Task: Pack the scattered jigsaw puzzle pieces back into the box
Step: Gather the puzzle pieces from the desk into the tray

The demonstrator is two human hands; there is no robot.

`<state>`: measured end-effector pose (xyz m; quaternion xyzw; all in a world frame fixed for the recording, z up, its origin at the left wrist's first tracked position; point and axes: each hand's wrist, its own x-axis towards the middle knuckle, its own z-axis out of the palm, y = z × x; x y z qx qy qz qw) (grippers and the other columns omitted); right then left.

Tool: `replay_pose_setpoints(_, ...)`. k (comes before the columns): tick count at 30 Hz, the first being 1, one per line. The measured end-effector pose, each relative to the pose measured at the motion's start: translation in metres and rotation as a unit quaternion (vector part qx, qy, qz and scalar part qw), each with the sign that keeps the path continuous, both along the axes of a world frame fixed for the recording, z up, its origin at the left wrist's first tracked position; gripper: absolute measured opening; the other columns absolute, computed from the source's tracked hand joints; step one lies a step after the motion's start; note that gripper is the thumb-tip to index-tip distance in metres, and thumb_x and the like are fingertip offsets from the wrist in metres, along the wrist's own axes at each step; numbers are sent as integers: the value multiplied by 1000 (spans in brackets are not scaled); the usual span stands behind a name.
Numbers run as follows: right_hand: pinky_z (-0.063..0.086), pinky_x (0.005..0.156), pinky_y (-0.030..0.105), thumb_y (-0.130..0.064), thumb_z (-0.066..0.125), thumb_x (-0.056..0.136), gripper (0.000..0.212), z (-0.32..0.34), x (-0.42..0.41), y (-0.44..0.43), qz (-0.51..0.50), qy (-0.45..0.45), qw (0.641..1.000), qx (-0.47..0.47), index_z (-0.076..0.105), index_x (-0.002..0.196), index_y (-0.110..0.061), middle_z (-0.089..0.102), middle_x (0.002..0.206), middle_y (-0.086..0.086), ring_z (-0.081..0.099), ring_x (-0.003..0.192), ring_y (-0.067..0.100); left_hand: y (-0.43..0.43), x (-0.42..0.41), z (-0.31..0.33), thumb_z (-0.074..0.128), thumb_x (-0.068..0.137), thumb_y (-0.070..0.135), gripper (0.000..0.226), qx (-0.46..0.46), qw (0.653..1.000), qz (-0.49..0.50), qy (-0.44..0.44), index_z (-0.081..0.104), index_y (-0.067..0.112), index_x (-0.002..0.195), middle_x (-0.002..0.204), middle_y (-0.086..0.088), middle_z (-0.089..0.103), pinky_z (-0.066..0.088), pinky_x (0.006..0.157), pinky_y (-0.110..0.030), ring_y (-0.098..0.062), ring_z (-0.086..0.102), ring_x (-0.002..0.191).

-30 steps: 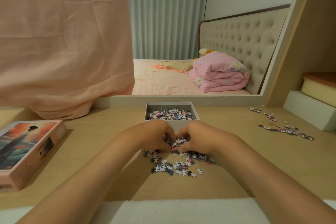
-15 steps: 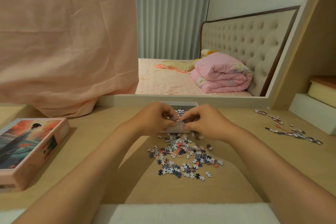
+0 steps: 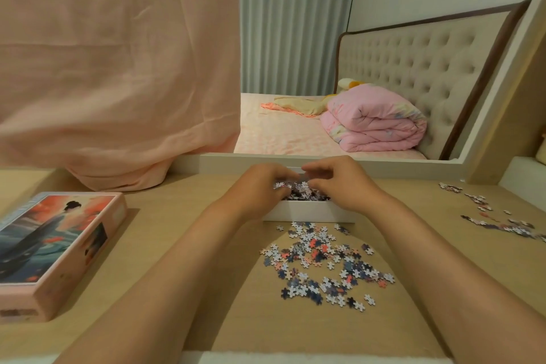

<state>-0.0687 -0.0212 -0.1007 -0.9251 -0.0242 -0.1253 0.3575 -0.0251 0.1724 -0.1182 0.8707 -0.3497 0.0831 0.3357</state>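
A small white box (image 3: 307, 211) stands at the middle of the wooden desk, with puzzle pieces (image 3: 298, 192) heaped inside. My left hand (image 3: 263, 186) and my right hand (image 3: 339, 183) hover side by side right over the box, palms down and fingers spread. The fingertips are blurred, and pieces show just beneath them. A scattered pile of blue, white and pink pieces (image 3: 322, 263) lies on the desk just in front of the box. A second, thinner trail of pieces (image 3: 496, 221) lies at the far right.
The pink box lid (image 3: 53, 242), printed with a figure, lies at the left of the desk. A pink cloth (image 3: 118, 83) hangs over a mirror behind the box. A white step (image 3: 526, 183) rises at the right edge.
Both hands scooped pieces from the pile, lifted them together, and moved forward over the box. Their fingers have now spread apart above it.
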Motion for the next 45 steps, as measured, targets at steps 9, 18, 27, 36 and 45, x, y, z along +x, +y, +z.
replay_pose_setpoints(9,47,103,35,-28,52,97,33,-3,-18,-2,89,76,982,-148,67,125,-37,66,129,-13,60,116,11,-2,-4,-5,44,91,54,48,210,976,-4,-52,58,35,133,138,9,56,33,107,-37,-16,51,123)
replay_pose_setpoints(18,34,112,29,-36,49,101,37,1,-22,-4,83,80,980,-160,57,137,-40,47,150,-15,46,134,10,1,-10,-3,51,89,51,47,178,981,22,-77,57,34,132,132,9,53,41,99,-36,-18,51,119)
replay_pose_setpoints(27,26,118,34,-50,41,101,48,-9,-21,-4,67,119,961,-240,47,146,-33,28,160,-15,31,146,13,1,-18,-5,54,90,50,54,243,967,13,-81,50,32,140,146,9,46,29,108,-34,-16,44,130)
replay_pose_setpoints(36,17,120,40,-65,27,99,63,-8,-24,2,20,136,931,-339,34,153,-34,22,164,-5,24,149,18,1,-12,-15,49,90,60,66,276,958,34,-73,34,36,150,158,7,30,14,118,-39,-18,23,145)
replay_pose_setpoints(45,41,107,39,-49,46,99,38,10,-30,4,36,15,962,-271,62,131,-36,55,144,-10,52,128,16,3,-20,9,58,89,46,55,199,973,19,-117,48,31,141,143,7,44,35,107,-37,-17,42,129)
